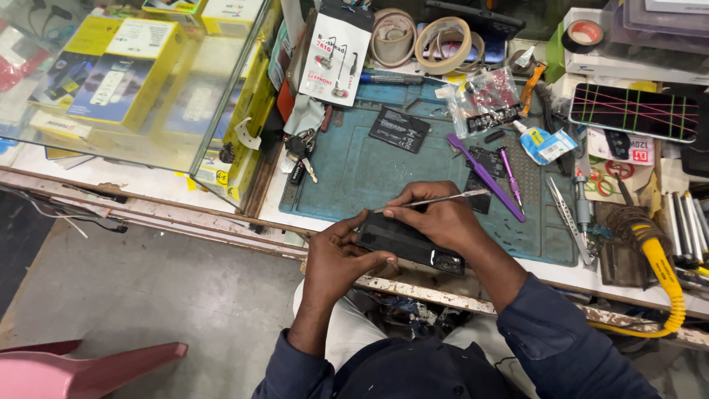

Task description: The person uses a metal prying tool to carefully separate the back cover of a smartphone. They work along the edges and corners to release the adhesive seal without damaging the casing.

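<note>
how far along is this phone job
Done: a black battery and small parts lie loose on the blue mat, though it is unclear whether they came from this phone. In hand: the left hand grips the dark phone while the right hand works a thin metal tool at its edge. Left: the phone looks closed; nothing shows it opened yet.

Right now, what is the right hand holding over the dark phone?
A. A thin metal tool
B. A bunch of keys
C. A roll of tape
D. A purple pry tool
A: the right hand pinches a thin metal tool above the dark phone, which the left hand steadies; the purple pry tool lies untouched on the blue mat.
</note>
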